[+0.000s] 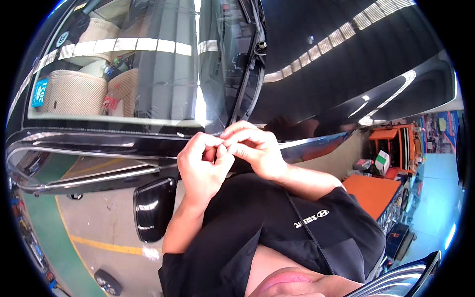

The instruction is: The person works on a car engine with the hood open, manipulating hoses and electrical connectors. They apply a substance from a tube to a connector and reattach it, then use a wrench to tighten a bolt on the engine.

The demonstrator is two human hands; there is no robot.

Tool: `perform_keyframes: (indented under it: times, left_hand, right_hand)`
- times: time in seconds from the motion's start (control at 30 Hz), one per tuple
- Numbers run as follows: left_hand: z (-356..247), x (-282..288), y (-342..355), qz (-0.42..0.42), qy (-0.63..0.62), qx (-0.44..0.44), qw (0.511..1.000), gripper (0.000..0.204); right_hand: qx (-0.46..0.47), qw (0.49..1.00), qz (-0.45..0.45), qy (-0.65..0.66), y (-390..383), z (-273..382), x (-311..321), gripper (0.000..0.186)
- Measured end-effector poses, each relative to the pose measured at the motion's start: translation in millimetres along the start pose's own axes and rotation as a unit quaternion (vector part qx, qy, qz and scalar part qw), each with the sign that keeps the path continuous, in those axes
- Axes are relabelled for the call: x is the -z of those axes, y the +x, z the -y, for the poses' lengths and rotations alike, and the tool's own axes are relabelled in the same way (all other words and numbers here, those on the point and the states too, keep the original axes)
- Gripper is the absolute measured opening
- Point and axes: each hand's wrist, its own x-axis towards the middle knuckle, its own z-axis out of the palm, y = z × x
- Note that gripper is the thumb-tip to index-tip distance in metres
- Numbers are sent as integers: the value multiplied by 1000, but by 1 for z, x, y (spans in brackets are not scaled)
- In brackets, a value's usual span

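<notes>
My left hand (204, 166) and my right hand (257, 151) meet fingertip to fingertip over the lower corner of a black car's windshield (163, 94). Both are closed in a pinch, thumbs against forefingers. Whatever lies between the fingertips, if anything, is too small or hidden to name. Just beyond the hands, the dark wiper cowl (249, 91) runs along the base of the glass. The glossy black hood (316, 59) spreads out to the right of it.
Below my left forearm juts the black side mirror (154, 210). The car's side window (84, 168) is at the left. An orange-topped workbench (373, 193) and an orange tool cart (396, 148) stand at the right. A loose wheel (108, 282) is on the floor at lower left.
</notes>
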Motion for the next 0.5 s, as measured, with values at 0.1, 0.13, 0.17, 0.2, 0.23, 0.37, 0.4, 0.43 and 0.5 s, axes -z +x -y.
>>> perform_keyframes:
  times: [0.1,0.13,0.17,0.2,0.23,0.37,0.4,0.43,0.5]
  left_hand:
    - [1,21,13,29,13,-24,999,14]
    - [3,27,14,27,1,-16,1000,14]
    - [5,33,14,23,-10,-7,1000,14]
    - [7,38,14,19,-21,1,1000,15]
    - [7,42,13,18,-27,19,999,16]
    - [7,51,30,-11,-33,16,999,21]
    - [6,52,34,-15,-44,26,999,20]
    - [5,55,38,-16,-52,33,998,20]
    - [8,57,49,-14,-68,43,997,17]
  right_hand:
    - [-5,999,-11,-39,6,2,-13,11]
    - [10,998,-7,-66,10,0,-17,11]
    - [19,996,-3,-92,14,1,-22,12]
    - [27,993,2,-117,18,1,-27,12]
    - [52,989,12,-135,21,-1,-29,13]
    - [47,989,49,-128,33,-2,-35,25]
    - [59,988,61,-128,37,2,-36,31]
    - [71,984,73,-148,42,3,-38,35]
    - [109,968,115,-193,53,6,-33,50]
